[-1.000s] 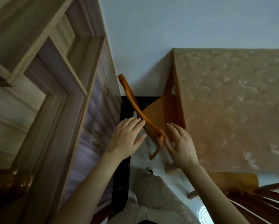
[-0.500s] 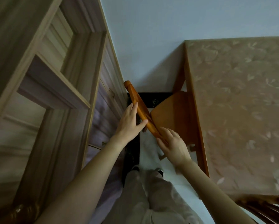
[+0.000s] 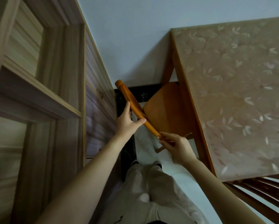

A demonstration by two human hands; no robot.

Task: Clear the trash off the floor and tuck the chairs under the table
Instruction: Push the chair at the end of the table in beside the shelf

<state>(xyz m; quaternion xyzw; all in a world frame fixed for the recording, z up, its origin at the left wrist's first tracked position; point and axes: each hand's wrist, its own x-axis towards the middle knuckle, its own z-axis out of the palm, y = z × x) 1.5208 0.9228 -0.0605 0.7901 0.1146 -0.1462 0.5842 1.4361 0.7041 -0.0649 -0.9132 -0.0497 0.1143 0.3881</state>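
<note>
Both hands grip the curved top rail of the orange wooden chair (image 3: 166, 109): left hand (image 3: 127, 121) mid-rail, right hand (image 3: 175, 145) at its near end. Its seat sits partly under the leaf-patterned table (image 3: 232, 94).

No readable text, label, brand or number shows anywhere — only plain, unmarked surfaces.
</note>
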